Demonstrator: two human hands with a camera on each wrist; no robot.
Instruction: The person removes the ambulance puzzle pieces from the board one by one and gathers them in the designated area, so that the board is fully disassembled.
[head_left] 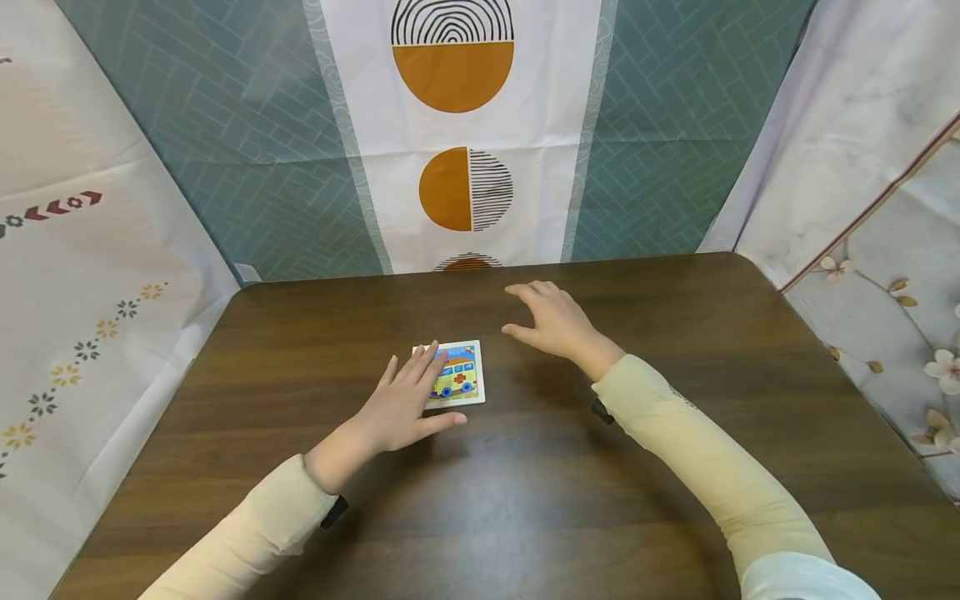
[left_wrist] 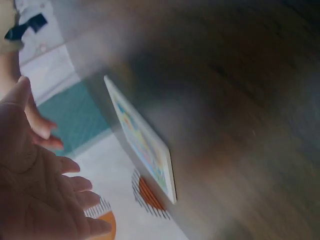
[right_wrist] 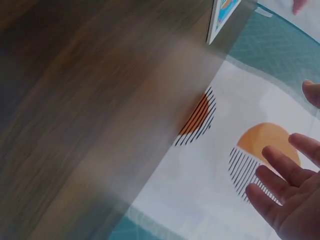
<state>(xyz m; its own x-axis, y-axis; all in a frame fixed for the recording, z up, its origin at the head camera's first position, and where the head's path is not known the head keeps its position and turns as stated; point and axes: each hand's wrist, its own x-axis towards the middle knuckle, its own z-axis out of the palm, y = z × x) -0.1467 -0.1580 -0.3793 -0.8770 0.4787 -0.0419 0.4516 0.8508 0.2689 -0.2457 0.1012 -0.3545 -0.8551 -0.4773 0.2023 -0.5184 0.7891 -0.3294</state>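
A small square picture board (head_left: 459,379) with a white rim lies flat on the brown wooden table (head_left: 495,517). It shows a yellow vehicle with a red cross on a blue ground. My left hand (head_left: 401,408) is over the board's left part, fingers spread and straight, hiding that side. In the left wrist view a gap shows between this hand and the board (left_wrist: 142,142). To the right of the board, my right hand (head_left: 555,323) hovers above the table with relaxed fingers and thumb apart. Nothing is in either hand.
Behind the table's far edge hangs a green and white cloth (head_left: 465,129) with orange and striped circles. Pale patterned cloths (head_left: 75,317) stand along the left and right sides. Both forearms wear cream sleeves (head_left: 697,450) with dark bands at the wrists.
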